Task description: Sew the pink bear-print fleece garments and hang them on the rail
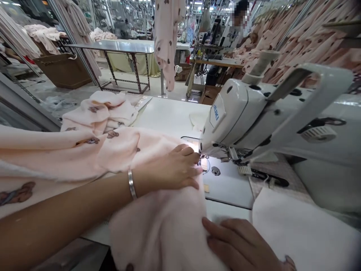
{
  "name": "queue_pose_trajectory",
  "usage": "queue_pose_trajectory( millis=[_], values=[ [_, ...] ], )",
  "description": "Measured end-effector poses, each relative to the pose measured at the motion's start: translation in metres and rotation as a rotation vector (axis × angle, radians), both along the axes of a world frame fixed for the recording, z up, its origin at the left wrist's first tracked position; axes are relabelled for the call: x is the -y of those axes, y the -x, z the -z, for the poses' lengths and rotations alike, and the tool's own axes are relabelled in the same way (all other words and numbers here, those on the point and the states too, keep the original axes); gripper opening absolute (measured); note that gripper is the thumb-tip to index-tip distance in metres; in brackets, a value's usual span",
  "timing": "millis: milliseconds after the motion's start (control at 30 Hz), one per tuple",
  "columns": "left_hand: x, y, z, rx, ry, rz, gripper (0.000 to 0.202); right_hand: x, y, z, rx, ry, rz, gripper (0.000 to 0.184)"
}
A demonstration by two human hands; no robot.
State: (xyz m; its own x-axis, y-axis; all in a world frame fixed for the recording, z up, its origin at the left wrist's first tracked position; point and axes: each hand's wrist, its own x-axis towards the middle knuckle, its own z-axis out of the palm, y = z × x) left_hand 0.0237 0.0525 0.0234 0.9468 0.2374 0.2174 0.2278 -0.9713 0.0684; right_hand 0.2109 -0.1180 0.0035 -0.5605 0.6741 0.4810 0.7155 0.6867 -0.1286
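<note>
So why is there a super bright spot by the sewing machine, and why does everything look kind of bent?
In the head view, the bright spot is glare on the pink fabric right beside the sewing machine head; the wide lens seems to stretch that close machine and tilt the far metal table.

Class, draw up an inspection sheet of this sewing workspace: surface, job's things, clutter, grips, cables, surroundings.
surface: white sewing table, partly covered by cloth.
job's things: pink bear-print fabric lying up to the needle area of the JUKI sewing machine.
clutter: bunched pink fabric behind; white cloth at right.
grips: left hand flat on the fabric; right hand on its edge.
cables: nothing seen near the hands.
surroundings: hanging pink garments; co-worker beyond.
</note>
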Motion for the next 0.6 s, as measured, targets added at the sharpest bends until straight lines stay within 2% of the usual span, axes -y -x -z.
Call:
queue_pose_trajectory(
  millis=[100,200,267,333,433,500,600],
  values=[
    [0.033,-0.001,-0.007,-0.005,0.083,-0.142,0.016,-0.002,0.001,-0.006,-0.061,0.104,-0.064,0.026],
    [0.075,0.006,-0.013,0.002,0.282,-0.25,0.026,0.001,-0.001,-0.002,-0.122,0.177,-0.109,0.022],
    [0.091,0.012,-0.01,0.027,0.336,-0.268,0.033,0.002,-0.003,0.002,-0.141,0.238,-0.133,0.025],
    [0.096,0.017,0.0,0.07,0.332,-0.252,0.035,0.001,-0.004,0.004,-0.151,0.275,-0.158,0.027],
    [0.091,0.023,0.013,0.099,0.312,-0.193,0.037,-0.006,-0.002,0.003,-0.159,0.264,-0.196,0.023],
    [0.088,0.025,0.014,0.094,0.314,-0.181,0.037,-0.012,0.0,0.003,-0.167,0.26,-0.222,0.018],
    [0.097,0.025,0.006,0.123,0.357,-0.191,0.039,-0.02,0.003,0.003,-0.182,0.283,-0.237,0.013]
  ],
)
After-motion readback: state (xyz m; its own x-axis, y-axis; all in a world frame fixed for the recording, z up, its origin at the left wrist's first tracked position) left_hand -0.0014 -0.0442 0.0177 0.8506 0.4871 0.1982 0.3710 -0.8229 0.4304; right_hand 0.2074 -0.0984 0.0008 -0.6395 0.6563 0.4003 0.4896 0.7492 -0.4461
